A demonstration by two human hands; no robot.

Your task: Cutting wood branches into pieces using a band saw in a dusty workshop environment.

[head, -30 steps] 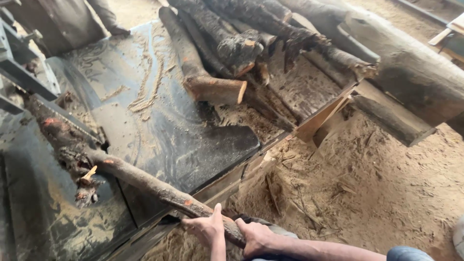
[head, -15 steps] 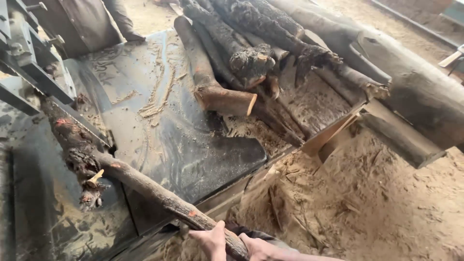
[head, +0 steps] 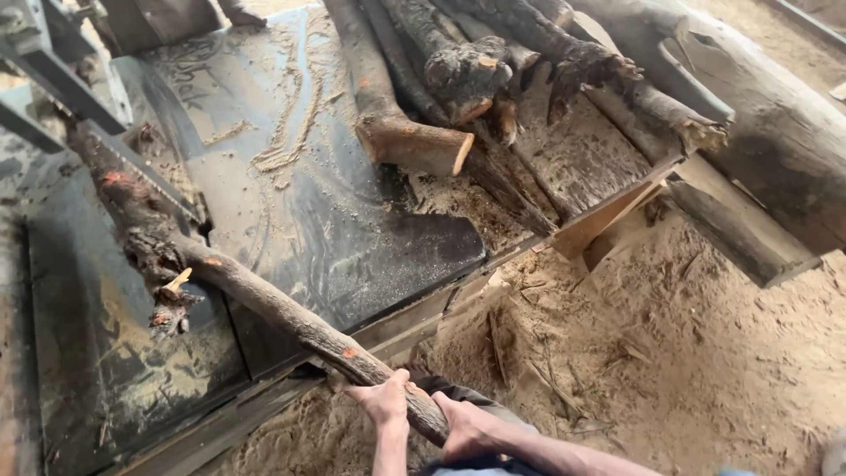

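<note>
While the dark metal table point(head: 352, 229) fills most of what we see, streaked with sawdust and sloping from the far left corner down toward us, it is plainly the bed on which everything else rests. Off its right edge a very thick log point(head: 775, 132) lies well above the sawdust floor point(head: 705, 370). Between that log and the table's middle sits a pile of rough logs point(head: 493, 62), stacked lengthwise with their cut ends pointing our way; the nearest of them, a pale-ended log point(head: 397, 132), shows a clean round cut, so they seem laid out within easy reach of the bed.

Smaller than these is the long crooked branch point(head: 256, 295), which runs diagonally from the upper left, where it lies beside a slanted metal bar point(head: 141, 172), across the table and over its near edge. Its bark is dark and flaking, and a short pale stub point(head: 174, 284) sticks out by a knotty clump.

We hold the branch at its near end, beyond the table's rim. Our left hand point(head: 386, 401) wraps the stem from above, fingers closed around it. Our right hand point(head: 463, 427) clasps the very tip just beside the left, the two nearly touching. With both gripping one end, most of the branch's weight appears to rest on the table.
</note>
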